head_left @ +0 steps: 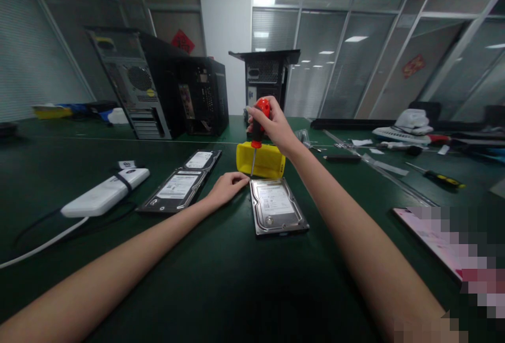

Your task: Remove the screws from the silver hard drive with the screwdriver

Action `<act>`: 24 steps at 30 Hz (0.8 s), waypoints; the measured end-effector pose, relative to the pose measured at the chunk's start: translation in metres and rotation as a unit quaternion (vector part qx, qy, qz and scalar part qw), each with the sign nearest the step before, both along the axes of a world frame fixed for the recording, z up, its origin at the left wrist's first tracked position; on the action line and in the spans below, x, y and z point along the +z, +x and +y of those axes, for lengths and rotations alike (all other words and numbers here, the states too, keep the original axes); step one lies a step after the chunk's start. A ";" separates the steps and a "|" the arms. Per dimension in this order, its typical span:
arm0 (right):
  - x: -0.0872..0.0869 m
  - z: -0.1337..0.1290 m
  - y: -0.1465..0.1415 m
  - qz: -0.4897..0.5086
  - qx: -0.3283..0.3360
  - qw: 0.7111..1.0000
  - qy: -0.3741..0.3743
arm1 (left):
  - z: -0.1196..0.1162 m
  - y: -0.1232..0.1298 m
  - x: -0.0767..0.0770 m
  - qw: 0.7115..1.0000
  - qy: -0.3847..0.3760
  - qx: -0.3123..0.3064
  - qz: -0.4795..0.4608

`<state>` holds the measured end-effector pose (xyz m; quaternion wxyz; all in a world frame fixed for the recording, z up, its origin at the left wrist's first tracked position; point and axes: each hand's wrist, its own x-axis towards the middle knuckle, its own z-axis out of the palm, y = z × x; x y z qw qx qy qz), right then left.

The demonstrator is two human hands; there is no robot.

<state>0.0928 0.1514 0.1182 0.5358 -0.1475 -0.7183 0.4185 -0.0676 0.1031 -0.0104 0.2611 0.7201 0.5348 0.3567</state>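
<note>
A red and black screwdriver (258,124) stands almost upright, its handle wrapped by my right hand (274,124). The tip of its shaft comes down at the far left corner of a silver hard drive (276,203), which lies label up on the table. Beside that corner rests my left hand (228,188), low on the table, fingers drawn together near the screwdriver tip; what they pinch, if anything, is too small to make out. Just behind the drive is a yellow plastic bin (261,161).
Two more hard drives (179,185) lie to the left, near a white power strip (105,193). Black computer cases (153,85) stand at the back. On the right are a yellow and black screwdriver (442,178) and a pink phone (430,238).
</note>
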 end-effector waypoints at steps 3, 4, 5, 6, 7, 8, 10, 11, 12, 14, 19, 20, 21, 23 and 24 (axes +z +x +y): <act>-0.001 0.000 -0.002 -0.001 -0.006 1.000 0.008 | -0.002 0.001 0.002 1.000 0.002 0.000 0.000; -0.002 0.001 -0.003 -0.001 -0.008 1.000 0.002 | -0.002 0.001 0.002 1.000 0.002 0.001 0.001; -0.002 0.002 -0.004 0.000 -0.005 1.000 -0.006 | -0.003 0.001 0.003 1.000 0.001 0.003 0.003; -0.003 0.004 -0.005 0.001 0.000 1.000 -0.013 | -0.003 0.001 0.003 1.000 0.001 0.005 0.004; -0.004 0.005 -0.006 0.005 0.008 1.000 -0.017 | -0.003 0.001 0.003 1.000 0.001 0.006 0.006; -0.004 0.006 -0.006 0.009 0.013 1.000 -0.018 | -0.002 0.001 0.003 1.000 0.002 0.007 0.008; -0.005 0.006 -0.006 0.014 0.009 1.000 -0.015 | -0.001 0.001 0.002 1.000 0.004 0.007 0.010; -0.004 0.006 -0.006 0.012 0.001 1.000 -0.016 | -0.001 0.000 0.001 1.000 0.007 0.006 0.010; -0.003 0.006 -0.005 0.008 -0.008 1.000 -0.018 | -0.001 0.000 0.001 1.000 0.009 0.005 0.011; -0.001 0.005 -0.003 -0.002 -0.015 1.000 -0.021 | -0.001 0.000 0.001 1.000 0.011 0.003 0.010; 0.001 0.006 0.000 0.014 -0.015 0.999 -0.031 | -0.002 0.001 0.003 1.000 0.007 0.003 0.006; 0.002 0.005 0.000 0.017 -0.012 0.999 -0.036 | -0.002 0.001 0.003 1.000 0.007 0.003 0.005; 0.002 0.005 0.000 0.019 -0.007 0.999 -0.040 | -0.003 0.001 0.003 1.000 0.007 0.002 0.005; 0.003 0.002 0.000 0.020 0.000 0.999 -0.045 | -0.003 0.001 0.003 1.000 0.007 -0.001 0.003; 0.003 0.001 0.000 0.020 0.001 0.999 -0.043 | -0.003 0.001 0.003 1.000 0.007 -0.002 0.002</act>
